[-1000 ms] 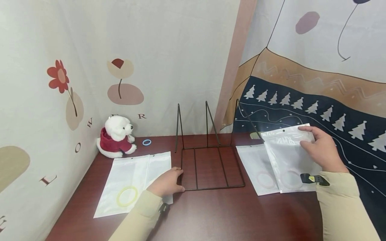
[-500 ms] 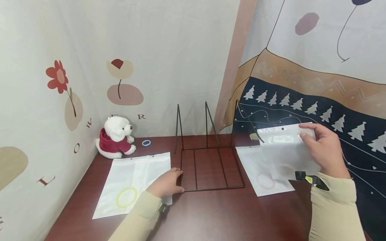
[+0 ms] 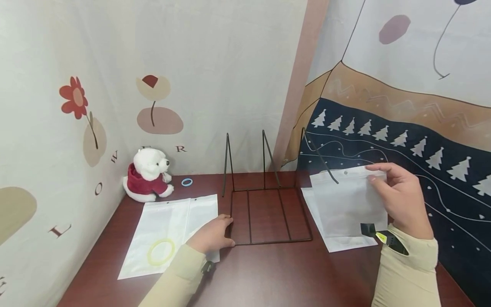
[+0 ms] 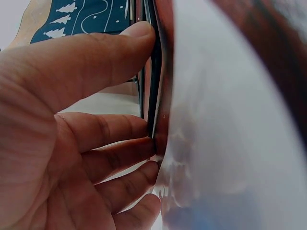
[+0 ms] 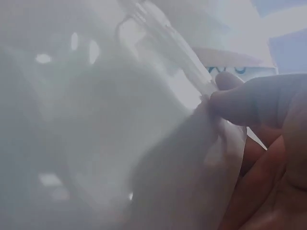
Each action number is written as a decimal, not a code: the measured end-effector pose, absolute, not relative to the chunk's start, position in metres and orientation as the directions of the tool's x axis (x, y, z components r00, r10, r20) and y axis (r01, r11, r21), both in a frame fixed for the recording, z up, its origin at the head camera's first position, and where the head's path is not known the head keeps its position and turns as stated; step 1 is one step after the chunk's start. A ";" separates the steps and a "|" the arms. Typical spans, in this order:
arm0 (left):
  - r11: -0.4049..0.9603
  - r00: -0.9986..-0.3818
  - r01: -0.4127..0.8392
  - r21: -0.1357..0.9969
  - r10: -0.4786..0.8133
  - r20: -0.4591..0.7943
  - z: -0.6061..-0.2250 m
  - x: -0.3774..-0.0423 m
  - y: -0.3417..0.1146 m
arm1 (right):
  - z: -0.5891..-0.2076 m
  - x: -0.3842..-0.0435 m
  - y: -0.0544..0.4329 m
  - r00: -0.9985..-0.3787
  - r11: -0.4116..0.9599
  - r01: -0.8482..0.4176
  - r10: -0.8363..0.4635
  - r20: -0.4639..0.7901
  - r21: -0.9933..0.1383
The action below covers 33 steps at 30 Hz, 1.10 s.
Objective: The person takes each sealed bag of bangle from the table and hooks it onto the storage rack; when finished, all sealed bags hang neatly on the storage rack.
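White wall cloth [image 3: 215, 64] printed with flowers stands behind a reddish-brown tabletop [image 3: 280, 273], with a navy panel of white trees [image 3: 356, 145] to the right. On the left of the table lies a white zip pouch [image 3: 153, 230]; a yellow ring [image 3: 150, 254] shows in its lower part. Against its right side lies another white pouch [image 3: 203, 209], partly covered by the left hand [image 3: 212, 234], its contents hidden. Beyond these sit a white plush bear [image 3: 149, 175] in a red coat and, just beside it, a small blue ring [image 3: 187, 185].

At the middle stands a dark wire rack [image 3: 284, 213]. The left hand is at its left side — thumb and fingers spread well apart, tips against the black wire.

On the rack's right, the right hand [image 3: 402, 198] pinches the top right corner of a zip-top pouch [image 3: 350, 204] between thumb and forefinger — what it contains I cannot tell. That pouch hangs in front of a lower pouch [image 3: 341, 244], which lies on the table mostly hidden behind it.
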<state>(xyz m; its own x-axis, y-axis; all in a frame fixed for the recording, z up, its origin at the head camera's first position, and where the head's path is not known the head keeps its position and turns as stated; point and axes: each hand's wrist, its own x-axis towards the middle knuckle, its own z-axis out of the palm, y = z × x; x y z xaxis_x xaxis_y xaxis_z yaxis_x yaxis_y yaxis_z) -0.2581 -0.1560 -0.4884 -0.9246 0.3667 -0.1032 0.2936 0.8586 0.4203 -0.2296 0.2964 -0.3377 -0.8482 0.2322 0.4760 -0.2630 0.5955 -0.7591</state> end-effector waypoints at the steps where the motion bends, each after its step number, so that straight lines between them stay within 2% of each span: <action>1: 0.859 -0.925 0.291 0.422 0.365 -0.104 -0.488 -0.258 -0.156 | -0.338 -0.229 0.296 -0.848 0.587 -0.276 0.224 0.481 -0.761; 12: 0.858 -0.930 0.283 0.428 0.355 -0.096 -0.488 -0.258 -0.155 | -0.341 -0.223 0.298 -0.863 0.494 -0.390 0.098 0.495 -0.777; 18: 0.859 -0.926 0.299 0.415 0.366 -0.092 -0.490 -0.259 -0.155 | -0.342 -0.221 0.294 -0.870 0.252 -0.466 0.043 0.491 -0.848; 23: 0.859 -0.926 0.304 0.412 0.369 -0.085 -0.490 -0.258 -0.155 | -0.341 -0.220 0.286 -0.844 0.105 -0.533 0.012 0.537 -0.840; 29: 0.860 -0.926 0.304 0.411 0.368 -0.085 -0.489 -0.257 -0.155 | -0.343 -0.223 0.278 -0.810 0.032 -0.585 0.032 0.586 -0.811; 33: 0.859 -0.926 0.304 0.412 0.368 -0.082 -0.489 -0.258 -0.155 | -0.345 -0.226 0.274 -0.809 0.047 -0.582 0.060 0.584 -0.812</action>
